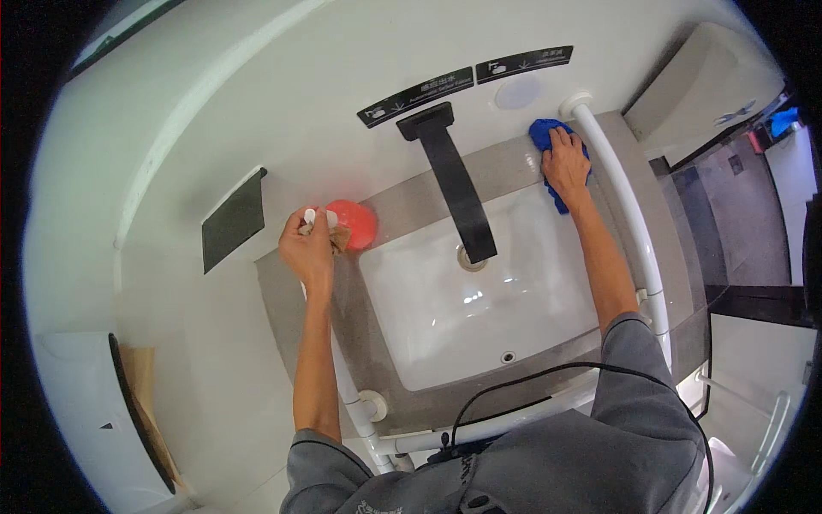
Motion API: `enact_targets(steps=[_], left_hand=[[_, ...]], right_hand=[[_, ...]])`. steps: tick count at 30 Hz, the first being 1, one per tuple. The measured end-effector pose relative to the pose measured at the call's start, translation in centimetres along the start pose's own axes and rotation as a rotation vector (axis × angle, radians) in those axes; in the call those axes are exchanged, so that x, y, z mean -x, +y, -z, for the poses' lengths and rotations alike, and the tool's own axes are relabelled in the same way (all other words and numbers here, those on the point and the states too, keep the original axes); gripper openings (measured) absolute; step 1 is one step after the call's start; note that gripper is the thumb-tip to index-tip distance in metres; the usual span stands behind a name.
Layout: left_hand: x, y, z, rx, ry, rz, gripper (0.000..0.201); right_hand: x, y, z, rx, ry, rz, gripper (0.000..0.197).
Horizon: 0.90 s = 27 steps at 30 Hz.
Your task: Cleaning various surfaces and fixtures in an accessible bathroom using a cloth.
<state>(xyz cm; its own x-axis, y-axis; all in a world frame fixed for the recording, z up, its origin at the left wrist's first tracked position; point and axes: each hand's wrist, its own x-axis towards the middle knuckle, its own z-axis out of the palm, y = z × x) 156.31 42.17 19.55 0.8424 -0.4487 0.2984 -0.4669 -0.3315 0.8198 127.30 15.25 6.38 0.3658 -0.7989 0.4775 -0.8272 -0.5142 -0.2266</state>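
While my two hands work well apart on either side of a white basin (411, 313), picture that basin as a clock face with twelve at the wall (300, 103). At one o'clock, on the grey counter (505, 163) behind it, lies a bunched blue cloth (541, 131), with a white rail (629, 201) running just beside it. My right hand (565, 167) rests over the cloth, fingers bent across its top; whether they grip its underside I cannot tell. Between nine and ten o'clock is my left hand (306, 253), fingertips pinched together on a crumpled white-and-brown wad (340, 238) (paper or cloth, too small to say). A round red object (358, 221) shows just past those fingers at ten o'clock, partly hidden. From about twelve, a flat black faucet (458, 188) reaches out over the basin. I judge the step in hand to be wiping the counter around one o'clock with the cloth; the next stroke seems to call for steady, flat pressure, working round the rail's wall mount (576, 104) without bumping it, and a left-hand pinch firm enough not to drop the wad.
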Motion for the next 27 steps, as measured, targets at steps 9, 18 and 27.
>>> enact_targets(steps=[9,18,27], left_hand=[[-1.7,-2.2,-2.0,-0.033,0.104,-0.03,0.024],[2.7,-2.1,0.2,0.19,0.015,-0.017,0.03],[13.1,-3.9,4.8,0.134,-0.182,0.138,0.013]], right_hand=[[6.4,1.2,2.3,0.446,0.073,-0.118,0.044],[0.8,-1.1,15.1,-0.176,0.008,-0.287,0.034],[2.3,7.4,11.3,-0.143,-0.217,-0.382,0.038]])
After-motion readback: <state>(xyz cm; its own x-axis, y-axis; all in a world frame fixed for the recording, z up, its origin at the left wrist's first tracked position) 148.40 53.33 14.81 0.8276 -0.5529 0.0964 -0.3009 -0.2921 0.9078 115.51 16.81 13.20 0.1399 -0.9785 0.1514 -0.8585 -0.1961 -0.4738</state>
